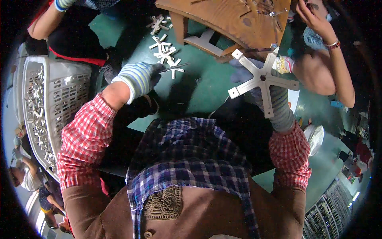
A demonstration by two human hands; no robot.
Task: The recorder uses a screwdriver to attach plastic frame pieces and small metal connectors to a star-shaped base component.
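Observation:
My right hand [278,99], in a grey-blue knit glove, holds up a white star-shaped part [260,75] with several flat arms, each with a small hole near its tip. The part covers much of that hand. On the left, my left hand [137,80], in a striped glove, is closed around a slim, dark, pointed tool [177,67]; its exact kind cannot be made out. Beyond the tool, a row of similar white star-shaped parts [164,49] lies on the green floor [199,85].
A wooden table [227,16] with small metal pieces stands ahead. At my left, a grey plastic basket [71,81] contains many small white parts. One co-worker sits at far left, another at right with a raised bare hand [318,26]. A round pale container [316,139] lies beyond my right sleeve.

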